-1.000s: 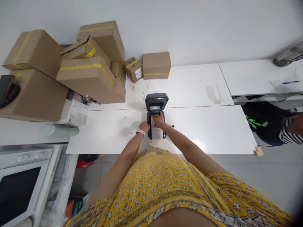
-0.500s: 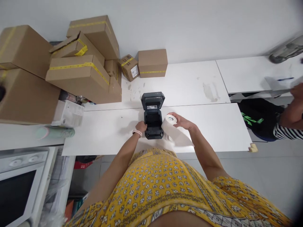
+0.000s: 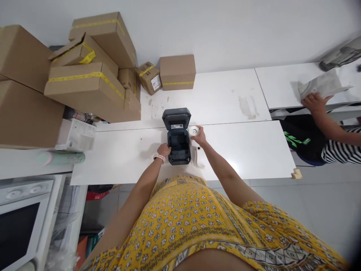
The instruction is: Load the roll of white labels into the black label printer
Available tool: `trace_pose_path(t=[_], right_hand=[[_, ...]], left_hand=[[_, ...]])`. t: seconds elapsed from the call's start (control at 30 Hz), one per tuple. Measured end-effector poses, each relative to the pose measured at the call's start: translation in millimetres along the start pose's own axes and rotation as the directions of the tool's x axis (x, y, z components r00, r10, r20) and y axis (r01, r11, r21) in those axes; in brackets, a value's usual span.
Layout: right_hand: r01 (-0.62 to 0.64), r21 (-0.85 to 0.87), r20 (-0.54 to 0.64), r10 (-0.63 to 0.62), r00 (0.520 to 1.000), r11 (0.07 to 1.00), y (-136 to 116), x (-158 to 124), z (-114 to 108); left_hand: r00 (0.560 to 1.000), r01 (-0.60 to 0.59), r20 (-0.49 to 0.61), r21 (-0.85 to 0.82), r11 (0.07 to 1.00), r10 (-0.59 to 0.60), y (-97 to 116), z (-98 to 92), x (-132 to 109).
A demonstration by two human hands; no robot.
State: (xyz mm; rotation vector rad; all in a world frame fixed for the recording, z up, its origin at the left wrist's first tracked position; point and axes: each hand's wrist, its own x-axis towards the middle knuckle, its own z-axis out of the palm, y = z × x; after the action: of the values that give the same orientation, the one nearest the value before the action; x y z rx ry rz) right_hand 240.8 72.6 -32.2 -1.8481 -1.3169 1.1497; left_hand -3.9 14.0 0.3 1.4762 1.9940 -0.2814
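A dark grey label printer (image 3: 179,154) stands on the white table with its lid (image 3: 176,117) raised and its inner bay in view. My left hand (image 3: 164,149), with a pink wristband behind it, is closed on the printer's left edge. On the other side, my right hand (image 3: 199,136) grips a white label roll (image 3: 194,131) close to the printer's right rear side. The roll's round end faces up. Nearer to me, a loose white strip (image 3: 196,160) lies beside the printer, with a small white piece with a dark hole (image 3: 199,148) next to it.
Cardboard boxes (image 3: 84,84) with yellow tape are stacked at the left, and two smaller boxes (image 3: 177,71) stand by the wall. A pale green bottle (image 3: 62,158) lies at far left, above a microwave (image 3: 19,222). At right, a co-worker's hand (image 3: 316,102) rests on a grey-white package (image 3: 323,86).
My right hand has brought the roll left and back, and its long hanging paper tail no longer shows. The co-worker's hand has come onto a package. My view has shifted slightly.
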Motion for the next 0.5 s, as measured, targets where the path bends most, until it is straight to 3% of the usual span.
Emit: trace_pose_path(t=[0.2,0.33,0.4,0.5], right_hand=[[0.026,-0.099,0.033,-0.022,0.999,0.995,11.6,-4.6,7.3],[0.072,0.07,0.099,-0.079,0.992,0.995,30.7,-16.8,-12.0],[0.015,0.151,0.056,-0.024,0.998,0.988,46.3,-29.1,-24.3],[-0.065,0.118,0.059,0.058,0.997,0.991,68.7,-50.4,-34.9]], left_hand=[[1.0,0.003,-0.003,-0.015,1.0,-0.003,1.5,-1.9,-3.0],[1.0,-0.002,0.001,-0.014,1.0,0.002,2.2,-3.5,-4.2],[1.0,-0.004,-0.004,-0.015,1.0,0.004,1.7,-3.0,-3.1],[1.0,-0.006,-0.001,-0.021,1.0,0.006,0.5,-1.2,0.1]])
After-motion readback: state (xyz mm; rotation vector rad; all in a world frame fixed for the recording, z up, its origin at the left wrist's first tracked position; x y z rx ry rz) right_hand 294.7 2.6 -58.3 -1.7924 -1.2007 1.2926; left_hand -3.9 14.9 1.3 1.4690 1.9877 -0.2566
